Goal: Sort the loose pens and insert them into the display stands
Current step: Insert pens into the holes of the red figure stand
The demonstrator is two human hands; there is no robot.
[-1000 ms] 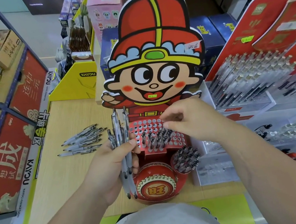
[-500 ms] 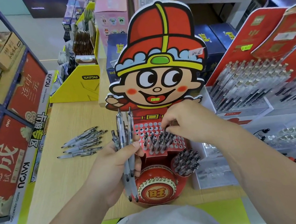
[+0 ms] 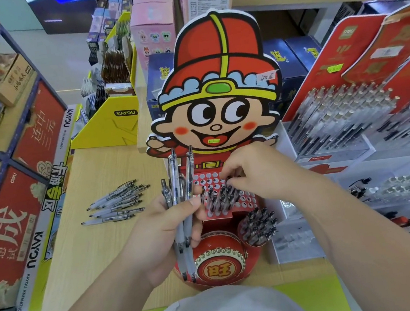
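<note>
A red cartoon-figure display stand [image 3: 222, 116] stands on the wooden table [image 3: 86, 249]. Its sloping hole grid [image 3: 246, 202] holds several dark pens, and a round cup [image 3: 258, 224] beside the drum base [image 3: 221, 265] is full of pens. My left hand [image 3: 157, 234] grips a bundle of clear grey-grip pens [image 3: 175, 175] upright just left of the grid. My right hand [image 3: 258, 171] hovers over the grid's back rows, fingertips curled down and pinching the top of a pen there. Several loose pens [image 3: 116, 203] lie on the table to the left.
A yellow cardboard bin [image 3: 114, 125] stands behind the loose pens. Clear acrylic stands full of pens [image 3: 345, 121] crowd the right side. A blue-framed shelf with red boxes [image 3: 8, 233] lines the left. Blue and pink boxes stand behind the figure.
My right hand stays at the grid, its fingertips shifted slightly among the inserted pens. The left hand keeps its bundle in place. The view has tilted a little.
</note>
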